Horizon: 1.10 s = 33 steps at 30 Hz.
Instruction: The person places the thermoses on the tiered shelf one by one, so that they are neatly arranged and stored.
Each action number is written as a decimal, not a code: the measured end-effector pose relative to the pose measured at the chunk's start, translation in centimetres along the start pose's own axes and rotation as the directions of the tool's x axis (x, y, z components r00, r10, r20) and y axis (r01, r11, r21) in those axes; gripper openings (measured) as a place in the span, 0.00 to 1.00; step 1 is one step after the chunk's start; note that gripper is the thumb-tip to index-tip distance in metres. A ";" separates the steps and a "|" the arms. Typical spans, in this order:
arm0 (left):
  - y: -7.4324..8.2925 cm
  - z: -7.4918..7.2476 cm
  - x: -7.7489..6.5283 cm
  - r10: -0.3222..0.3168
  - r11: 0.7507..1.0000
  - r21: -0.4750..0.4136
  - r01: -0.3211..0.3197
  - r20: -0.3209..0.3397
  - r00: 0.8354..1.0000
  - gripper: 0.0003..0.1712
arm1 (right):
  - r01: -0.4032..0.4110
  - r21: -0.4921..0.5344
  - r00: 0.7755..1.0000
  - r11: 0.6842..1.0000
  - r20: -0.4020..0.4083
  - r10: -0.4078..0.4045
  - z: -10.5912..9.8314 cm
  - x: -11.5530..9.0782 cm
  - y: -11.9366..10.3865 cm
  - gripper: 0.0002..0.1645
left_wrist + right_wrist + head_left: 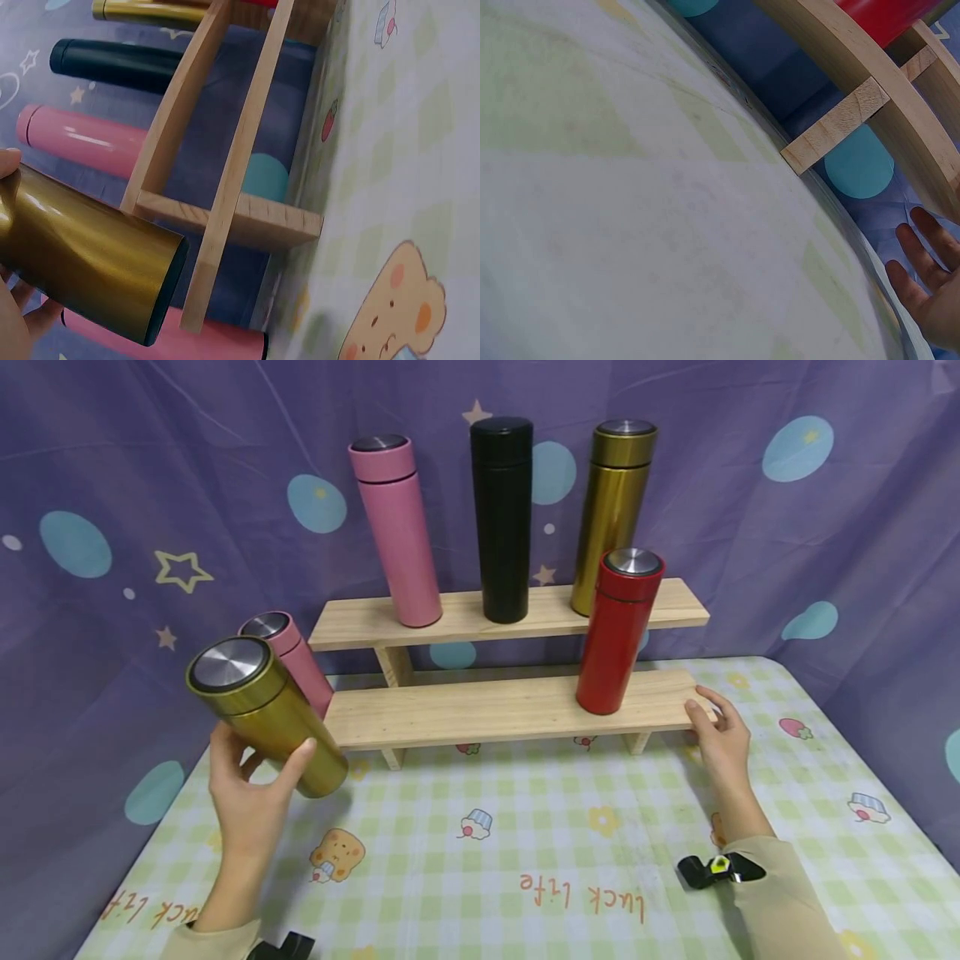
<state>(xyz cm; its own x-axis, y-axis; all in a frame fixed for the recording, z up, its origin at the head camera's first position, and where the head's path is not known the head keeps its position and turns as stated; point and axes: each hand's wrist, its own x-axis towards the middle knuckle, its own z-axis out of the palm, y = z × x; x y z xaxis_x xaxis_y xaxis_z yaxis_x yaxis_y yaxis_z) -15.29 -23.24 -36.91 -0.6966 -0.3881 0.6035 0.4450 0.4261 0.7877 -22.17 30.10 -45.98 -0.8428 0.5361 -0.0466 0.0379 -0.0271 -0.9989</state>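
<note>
My left hand (pixel 251 802) grips a gold thermos bottle (pixel 281 718) with a silver-topped lid, the thumb across its near side. The bottle is tilted, at the left end of the two-tier wooden shelf (pixel 450 714). In the left wrist view the base of the gold bottle (pixel 97 255) points toward the shelf. Behind it stands a pink bottle (pixel 303 668), partly hidden. My right hand (pixel 723 739) touches the right end of the lower board with its thumb and a finger. In the right wrist view, several fingers (pixel 922 251) extend loosely beside the board.
On the upper board stand a pink bottle (pixel 401 543), a black bottle (pixel 504 527) and a gold bottle (pixel 611 518). A red bottle (pixel 618 635) stands on the lower board, right of its middle. A checked tablecloth (pixel 540 827) covers the table; a purple curtain (pixel 225 460) hangs behind.
</note>
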 end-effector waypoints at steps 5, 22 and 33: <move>0.4 0.7 -0.4 0.033 0.999 -0.013 -0.033 0.042 0.999 0.43 | 0.007 -0.020 1.000 1.000 0.002 -0.007 0.0 0.0 0.0 0.28; 2.0 3.6 -1.1 0.075 0.994 -0.092 -0.062 0.148 0.986 0.42 | -0.004 -0.008 1.000 1.000 -0.001 0.004 0.1 -0.1 0.0 0.28; 3.2 6.0 -0.9 0.031 0.991 -0.132 -0.003 0.213 0.977 0.43 | 0.005 -0.007 1.000 1.000 -0.003 -0.005 0.0 -0.1 0.0 0.28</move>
<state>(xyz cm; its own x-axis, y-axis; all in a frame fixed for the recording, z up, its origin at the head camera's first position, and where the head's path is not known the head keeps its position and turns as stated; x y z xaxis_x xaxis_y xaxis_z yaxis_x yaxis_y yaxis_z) -16.59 -16.64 -35.68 -0.7860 -0.1920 0.5876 0.5175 0.3156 0.7954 -22.12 30.06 -46.00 -0.8415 0.5387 -0.0420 0.0380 -0.0185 -0.9991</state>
